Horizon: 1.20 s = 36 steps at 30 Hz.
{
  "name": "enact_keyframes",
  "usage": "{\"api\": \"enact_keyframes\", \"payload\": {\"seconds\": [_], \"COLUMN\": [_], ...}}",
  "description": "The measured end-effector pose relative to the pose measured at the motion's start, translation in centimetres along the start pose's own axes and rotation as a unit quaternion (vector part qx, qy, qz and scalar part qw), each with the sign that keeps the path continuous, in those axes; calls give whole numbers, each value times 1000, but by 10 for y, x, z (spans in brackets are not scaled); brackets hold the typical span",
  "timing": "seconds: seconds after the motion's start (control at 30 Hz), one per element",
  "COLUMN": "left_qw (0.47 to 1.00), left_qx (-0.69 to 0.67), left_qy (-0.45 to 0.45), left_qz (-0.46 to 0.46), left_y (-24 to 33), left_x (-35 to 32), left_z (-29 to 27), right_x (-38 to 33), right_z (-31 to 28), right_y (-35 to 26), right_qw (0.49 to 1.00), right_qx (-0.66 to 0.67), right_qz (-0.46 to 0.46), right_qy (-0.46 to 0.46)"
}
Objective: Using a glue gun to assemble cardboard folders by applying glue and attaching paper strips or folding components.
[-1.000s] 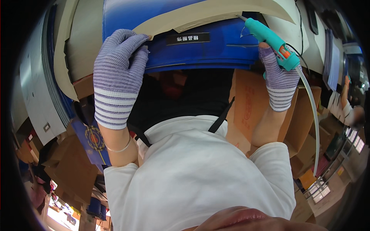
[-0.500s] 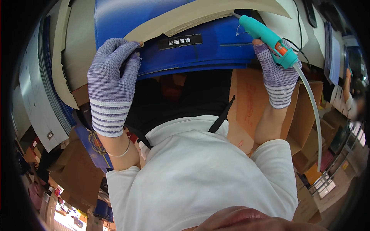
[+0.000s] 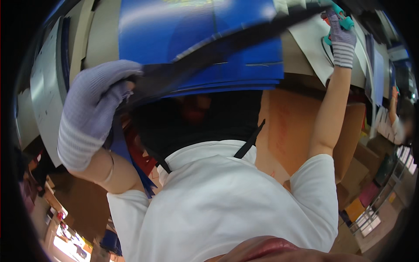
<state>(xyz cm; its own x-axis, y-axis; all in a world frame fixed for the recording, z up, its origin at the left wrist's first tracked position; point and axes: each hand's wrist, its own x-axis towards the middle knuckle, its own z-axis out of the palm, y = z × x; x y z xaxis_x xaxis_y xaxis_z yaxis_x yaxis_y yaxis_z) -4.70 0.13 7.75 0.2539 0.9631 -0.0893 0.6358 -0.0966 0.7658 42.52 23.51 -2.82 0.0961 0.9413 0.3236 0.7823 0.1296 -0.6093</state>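
My left hand [image 3: 89, 111], in a pale purple striped glove, grips the near left edge of a large blue printed cardboard sheet [image 3: 196, 48] that lies on a stack in front of me. The sheet's dark edge is lifted and blurred, running up toward the right. My right hand [image 3: 341, 40], gloved the same way, is stretched far up to the right and holds a teal glue gun [image 3: 339, 17] over the sheet's pale far flap. A thin cord hangs from the gun.
Stacked grey and white boards [image 3: 48, 87] stand on the left. Brown cardboard boxes [image 3: 288, 131] lie under the sheet at the right. Another person's arm [image 3: 395, 122] shows at the far right edge. More flattened boxes lie on the floor at lower left and right.
My left hand has moved down and left, lifting the blue sheet's near edge. My right hand with the glue gun has reached farther up and to the right.
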Motion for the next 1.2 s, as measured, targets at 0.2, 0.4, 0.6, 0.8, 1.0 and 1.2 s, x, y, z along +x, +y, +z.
{"api": "enact_keyframes", "payload": {"seconds": [0.2, 0.4, 0.6, 0.8, 1.0, 1.2], "left_qw": [969, 976, 952, 950, 935, 927], "left_qx": [235, 188, 218, 210, 272, 312], "left_qy": [13, 112, 160, 93, 91, 90], "left_qz": [-81, 3, 143, 211, 207, 190], "left_y": [-36, -26, -39, -26, -32, -49], "left_x": [30, 14, 16, -24, -21, -12], "left_z": [15, 36, 77, 76, 68, 71], "right_x": [-18, -114, -124, -150, -148, -138], "right_z": [-12, -49, 0, -11, -7, 11], "right_y": [-21, -95, -154, -169, -172, -159], "right_qw": [979, 973, 861, 795, 788, 766], "right_qx": [-193, -134, -57, -38, -88, -129], "right_qz": [-4, -187, -426, -521, -546, -554], "right_qy": [-72, -27, -271, -310, -270, -298]}}
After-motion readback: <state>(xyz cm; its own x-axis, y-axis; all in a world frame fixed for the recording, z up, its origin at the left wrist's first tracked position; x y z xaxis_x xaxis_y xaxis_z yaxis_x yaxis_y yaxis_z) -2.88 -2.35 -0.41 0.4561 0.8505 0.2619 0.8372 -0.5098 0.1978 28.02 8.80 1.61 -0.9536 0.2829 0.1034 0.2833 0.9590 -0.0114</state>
